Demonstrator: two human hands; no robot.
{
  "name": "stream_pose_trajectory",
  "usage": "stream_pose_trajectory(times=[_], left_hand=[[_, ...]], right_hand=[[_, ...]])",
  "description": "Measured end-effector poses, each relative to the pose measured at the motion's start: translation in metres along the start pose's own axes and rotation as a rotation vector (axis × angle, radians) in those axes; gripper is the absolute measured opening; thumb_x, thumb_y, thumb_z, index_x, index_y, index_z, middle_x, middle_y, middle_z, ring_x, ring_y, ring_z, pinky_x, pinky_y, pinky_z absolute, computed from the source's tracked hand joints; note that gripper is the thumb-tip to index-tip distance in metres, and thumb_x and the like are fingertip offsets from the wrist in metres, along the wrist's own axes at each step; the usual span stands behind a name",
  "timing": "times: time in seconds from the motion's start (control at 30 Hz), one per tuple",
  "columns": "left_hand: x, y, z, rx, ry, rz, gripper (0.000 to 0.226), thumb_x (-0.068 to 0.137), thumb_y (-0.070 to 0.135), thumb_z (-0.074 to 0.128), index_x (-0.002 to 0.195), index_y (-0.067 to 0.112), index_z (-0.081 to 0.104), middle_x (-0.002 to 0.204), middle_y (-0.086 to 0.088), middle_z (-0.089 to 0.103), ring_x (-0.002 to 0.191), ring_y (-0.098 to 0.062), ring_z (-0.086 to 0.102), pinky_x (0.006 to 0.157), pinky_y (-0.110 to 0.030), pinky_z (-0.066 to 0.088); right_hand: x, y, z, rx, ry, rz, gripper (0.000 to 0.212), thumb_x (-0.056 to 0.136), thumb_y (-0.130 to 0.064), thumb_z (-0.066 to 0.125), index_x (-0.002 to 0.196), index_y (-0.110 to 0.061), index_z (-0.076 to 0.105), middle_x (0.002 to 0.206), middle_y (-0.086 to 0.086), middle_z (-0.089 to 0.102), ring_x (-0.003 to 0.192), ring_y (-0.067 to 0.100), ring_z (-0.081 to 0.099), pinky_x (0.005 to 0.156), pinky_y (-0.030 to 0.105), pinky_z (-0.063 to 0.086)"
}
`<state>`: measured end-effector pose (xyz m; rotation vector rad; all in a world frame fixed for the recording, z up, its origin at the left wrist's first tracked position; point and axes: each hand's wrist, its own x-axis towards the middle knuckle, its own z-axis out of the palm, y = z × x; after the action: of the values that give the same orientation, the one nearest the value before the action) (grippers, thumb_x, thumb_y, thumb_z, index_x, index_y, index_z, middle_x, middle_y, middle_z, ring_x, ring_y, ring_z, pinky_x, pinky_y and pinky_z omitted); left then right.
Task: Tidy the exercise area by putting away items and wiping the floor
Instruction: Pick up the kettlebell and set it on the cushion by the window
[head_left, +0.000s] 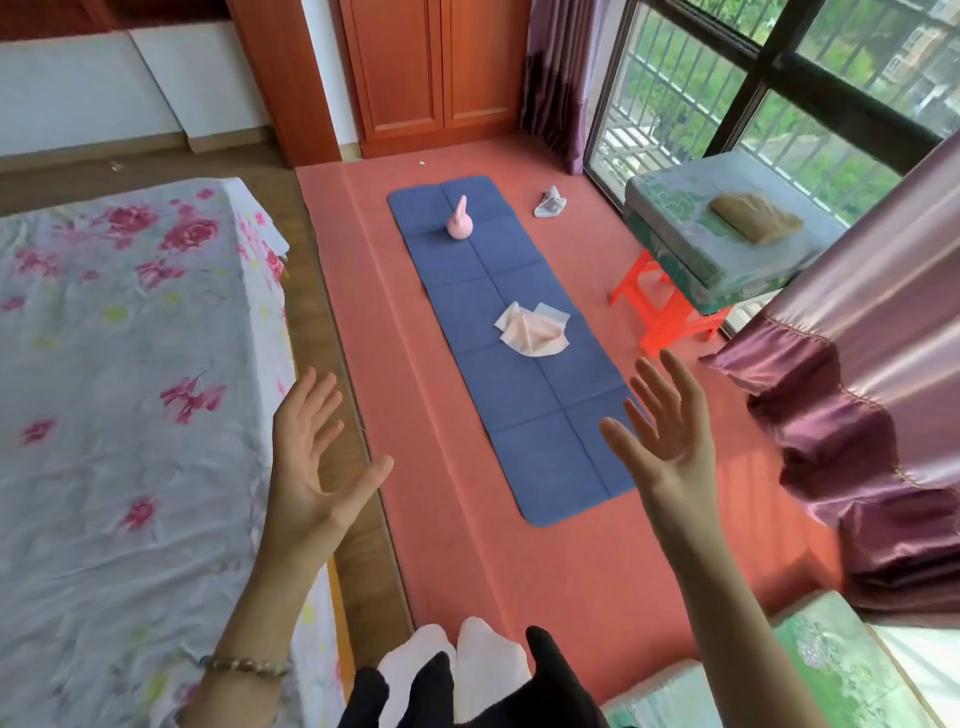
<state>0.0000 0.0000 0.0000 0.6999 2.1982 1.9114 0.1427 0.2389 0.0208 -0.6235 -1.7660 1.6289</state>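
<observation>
A blue exercise mat (524, 405) lies lengthwise on the red floor (571, 571). At its far end stands a pink kettlebell (460, 222). A crumpled pale peach towel (532, 330) lies near the mat's middle. On the floor to the right of the mat's far end sits a small grey-white rag (549, 203). My left hand (317, 467) is raised, palm up, fingers spread, over the bed's edge and holds nothing. My right hand (665, 431) is raised the same way over the mat's near right corner, also holding nothing.
A bed with a flowered sheet (130, 389) fills the left. An orange plastic stool (665, 312) carries a green cushion with a tan brush (753, 221) by the window. Purple curtains (857, 441) hang at right. A wooden wardrobe (431, 67) stands at the back.
</observation>
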Motion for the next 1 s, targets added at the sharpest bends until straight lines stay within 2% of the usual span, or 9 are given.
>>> stream_pose_trajectory(times=[0.23, 0.37, 0.47, 0.57, 0.83, 1.0], left_hand=[[0.011, -0.013, -0.003, -0.011, 0.036, -0.011, 0.096, 0.065, 0.029, 0.074, 0.145, 0.013, 0.023, 0.148, -0.001, 0.038, 0.135, -0.015, 0.039, 0.110, -0.046, 0.034], [0.027, -0.019, -0.014, 0.010, 0.061, -0.031, 0.093, 0.066, 0.031, 0.073, 0.145, 0.017, 0.024, 0.147, 0.001, 0.038, 0.135, -0.013, 0.038, 0.110, -0.041, 0.034], [0.055, -0.027, -0.027, 0.033, 0.087, -0.030, 0.092, 0.067, 0.033, 0.072, 0.144, 0.018, 0.025, 0.147, 0.003, 0.038, 0.135, -0.012, 0.039, 0.109, -0.038, 0.035], [0.096, -0.042, -0.041, 0.049, 0.104, -0.008, 0.091, 0.067, 0.033, 0.072, 0.144, 0.019, 0.026, 0.146, 0.003, 0.039, 0.134, -0.011, 0.040, 0.109, -0.038, 0.036], [0.249, -0.075, -0.084, -0.010, 0.116, 0.006, 0.089, 0.066, 0.033, 0.072, 0.142, 0.018, 0.028, 0.146, 0.002, 0.040, 0.133, -0.010, 0.040, 0.108, -0.034, 0.037], [0.335, -0.086, -0.114, -0.013, 0.069, 0.013, 0.088, 0.070, 0.015, 0.074, 0.143, 0.013, 0.026, 0.147, 0.001, 0.038, 0.134, -0.009, 0.040, 0.109, -0.035, 0.036]], right_hand=[[0.020, 0.008, 0.014, -0.019, -0.072, 0.021, 0.071, 0.073, -0.017, 0.068, 0.136, -0.031, 0.036, 0.143, 0.000, 0.044, 0.129, 0.008, 0.044, 0.102, 0.020, 0.042], [0.040, 0.011, 0.038, -0.010, -0.124, 0.016, 0.069, 0.075, -0.013, 0.070, 0.130, -0.038, 0.037, 0.141, -0.002, 0.045, 0.130, 0.007, 0.044, 0.103, 0.021, 0.042], [0.067, 0.015, 0.064, -0.014, -0.166, 0.018, 0.070, 0.078, -0.009, 0.072, 0.130, -0.040, 0.037, 0.137, -0.010, 0.047, 0.129, 0.006, 0.044, 0.103, 0.024, 0.041], [0.101, 0.019, 0.097, -0.007, -0.181, -0.001, 0.067, 0.074, -0.017, 0.069, 0.128, -0.042, 0.038, 0.135, -0.015, 0.047, 0.128, 0.003, 0.044, 0.105, 0.026, 0.041], [0.220, 0.029, 0.207, -0.008, -0.150, -0.011, 0.065, 0.075, -0.019, 0.068, 0.128, -0.042, 0.039, 0.139, -0.005, 0.047, 0.130, 0.006, 0.043, 0.106, 0.026, 0.040], [0.279, 0.031, 0.266, -0.004, -0.123, -0.003, 0.066, 0.075, -0.021, 0.068, 0.131, -0.041, 0.038, 0.138, -0.007, 0.047, 0.129, 0.005, 0.044, 0.102, 0.019, 0.042]])
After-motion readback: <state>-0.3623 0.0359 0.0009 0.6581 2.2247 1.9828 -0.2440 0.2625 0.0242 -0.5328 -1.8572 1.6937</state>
